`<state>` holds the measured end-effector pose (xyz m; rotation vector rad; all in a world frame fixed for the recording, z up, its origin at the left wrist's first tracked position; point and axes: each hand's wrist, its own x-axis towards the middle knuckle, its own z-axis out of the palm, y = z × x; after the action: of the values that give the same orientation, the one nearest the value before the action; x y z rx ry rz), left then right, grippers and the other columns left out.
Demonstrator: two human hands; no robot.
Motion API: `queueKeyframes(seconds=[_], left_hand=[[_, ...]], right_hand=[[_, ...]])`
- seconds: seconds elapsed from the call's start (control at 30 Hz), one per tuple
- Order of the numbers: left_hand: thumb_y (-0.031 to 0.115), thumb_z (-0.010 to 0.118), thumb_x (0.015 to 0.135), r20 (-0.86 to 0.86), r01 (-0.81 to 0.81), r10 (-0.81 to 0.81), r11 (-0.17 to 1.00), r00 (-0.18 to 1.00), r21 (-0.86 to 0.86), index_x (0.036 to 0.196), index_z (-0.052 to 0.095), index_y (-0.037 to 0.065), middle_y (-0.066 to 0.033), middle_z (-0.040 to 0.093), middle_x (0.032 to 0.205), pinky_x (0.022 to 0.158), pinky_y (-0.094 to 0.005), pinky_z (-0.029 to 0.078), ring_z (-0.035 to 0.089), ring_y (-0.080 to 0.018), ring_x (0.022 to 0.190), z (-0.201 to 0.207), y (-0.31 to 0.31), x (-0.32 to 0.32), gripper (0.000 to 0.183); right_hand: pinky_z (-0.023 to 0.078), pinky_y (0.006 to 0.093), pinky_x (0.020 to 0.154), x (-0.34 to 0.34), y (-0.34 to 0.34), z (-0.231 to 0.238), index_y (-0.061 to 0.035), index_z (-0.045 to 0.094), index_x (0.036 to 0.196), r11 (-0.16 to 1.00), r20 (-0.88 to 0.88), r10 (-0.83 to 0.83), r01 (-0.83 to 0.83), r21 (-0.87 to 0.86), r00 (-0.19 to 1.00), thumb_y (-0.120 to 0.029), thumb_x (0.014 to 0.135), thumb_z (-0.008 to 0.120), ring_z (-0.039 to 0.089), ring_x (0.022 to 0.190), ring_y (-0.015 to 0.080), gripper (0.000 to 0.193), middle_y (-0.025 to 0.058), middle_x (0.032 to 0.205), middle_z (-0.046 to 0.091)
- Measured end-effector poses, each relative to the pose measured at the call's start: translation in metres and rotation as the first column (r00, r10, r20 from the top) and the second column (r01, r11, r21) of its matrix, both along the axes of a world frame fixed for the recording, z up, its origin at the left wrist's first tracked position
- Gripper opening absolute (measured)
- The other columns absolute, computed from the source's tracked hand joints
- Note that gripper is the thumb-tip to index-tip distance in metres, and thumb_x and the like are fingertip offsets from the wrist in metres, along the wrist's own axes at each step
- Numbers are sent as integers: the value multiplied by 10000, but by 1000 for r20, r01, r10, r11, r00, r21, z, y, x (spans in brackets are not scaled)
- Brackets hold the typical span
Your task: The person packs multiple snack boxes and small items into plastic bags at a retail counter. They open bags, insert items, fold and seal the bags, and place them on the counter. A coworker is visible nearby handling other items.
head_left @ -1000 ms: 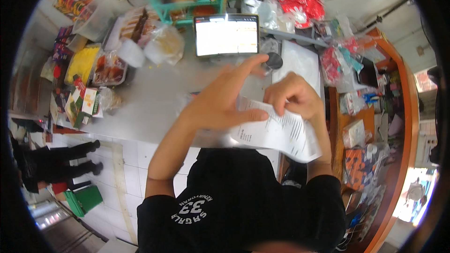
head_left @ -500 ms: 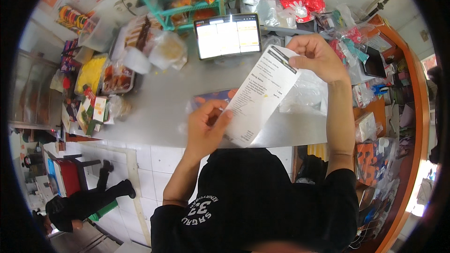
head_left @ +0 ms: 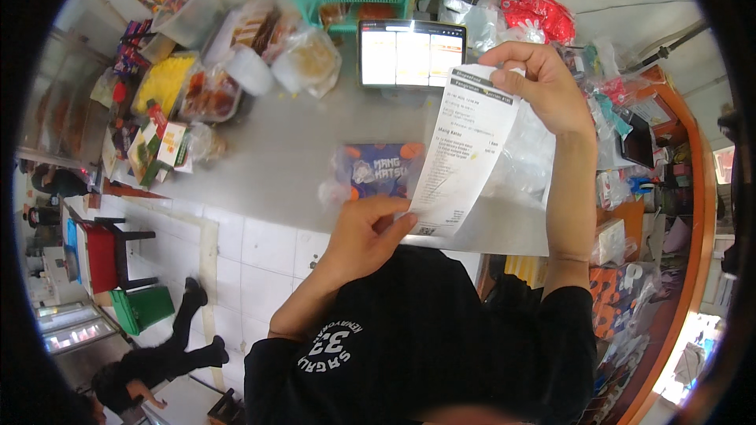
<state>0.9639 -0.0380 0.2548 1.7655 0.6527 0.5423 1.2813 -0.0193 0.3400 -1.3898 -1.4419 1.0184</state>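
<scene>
A long white printed receipt (head_left: pixel 465 161) is stretched over the metal counter, tilted with its top leaning right. My right hand (head_left: pixel 539 86) pinches its top edge between thumb and fingers. At the lower left edge, the thumb and fingers of my left hand (head_left: pixel 370 236) close on the paper. Behind the receipt, partly covered by it, a dark blue and orange printed packet (head_left: pixel 382 169) in clear plastic lies on the counter. A lit tablet (head_left: pixel 411 55) stands just beyond the receipt's top.
The metal counter (head_left: pixel 276 181) carries a tub of yellow shreds (head_left: pixel 164 82), a box of reddish-brown food (head_left: pixel 211 94) and small cartons (head_left: pixel 169 145) at left. A teal rack (head_left: pixel 358 7) stands behind. Clear plastic bags (head_left: pixel 528 157) lie at right. Another person (head_left: pixel 161 362) is at lower left.
The receipt has turned more upright and moved slightly right, still between both hands. My left hand has shifted right and a little lower. The view has turned, and more of the blue packet shows.
</scene>
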Motion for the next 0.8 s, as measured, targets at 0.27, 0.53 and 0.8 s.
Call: queueKeyframes(seconds=[0.27, 0.53, 0.8], left_hand=[[99, 587, 960, 321, -4, 170, 888, 932, -459, 1127, 660, -2, -45, 674, 858, 634, -223, 486, 641, -94, 756, 2, 21, 23, 208], [78, 608, 951, 515, 146, 8, 955, 857, -258, 1231, 590, -46, -119, 706, 991, 698, -239, 513, 652, -105, 824, 14, 45, 50, 307], [68, 631, 941, 520, -227, 354, 929, 777, -293, 1344, 462, -20, -69, 699, 822, 606, -207, 479, 605, -58, 699, 10, 33, 68, 446]], right_hand=[[471, 179, 628, -27, -23, 32, -11, 618, 1195, 991, -160, 130, -127, 31, 979, -104, 878, 717, 630, 717, 48, 344, 27, 814, 692], [391, 186, 545, -55, -33, 13, -15, 575, 1186, 987, 245, 67, -100, 125, 967, -47, 858, 698, 503, 615, 3, 352, -39, 680, 623], [464, 216, 668, -83, -63, -52, -12, 454, 1344, 944, -254, -274, 309, 112, 928, -155, 779, 801, 572, 916, 80, 678, 29, 1027, 629]])
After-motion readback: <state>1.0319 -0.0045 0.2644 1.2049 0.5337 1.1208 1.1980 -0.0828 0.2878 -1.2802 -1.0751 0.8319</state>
